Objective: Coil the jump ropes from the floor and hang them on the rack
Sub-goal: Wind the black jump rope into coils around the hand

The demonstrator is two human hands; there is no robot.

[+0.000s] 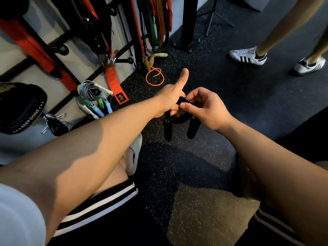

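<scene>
A black jump rope (180, 119) is bundled into a coil between my hands, its two black handles hanging down over the speckled floor. My left hand (170, 98) grips the coil with the thumb sticking up. My right hand (202, 107) pinches the top of the coil with thumb and fingers. An orange jump rope (154, 77) lies looped on the floor beyond, its wooden handles (150, 60) by the rack's foot. The black rack (136, 41) stands against the wall at upper left, hung with bands and straps. A coiled grey rope with pale handles (92, 96) hangs on a low peg.
Another person's legs in white striped sneakers (248, 55) stand at upper right. A black post (188, 23) and a tripod stand (213, 16) rise behind. A black pad reading KEEP DOING (21, 107) sits at left. My knees and a pale shoe (134, 153) are below.
</scene>
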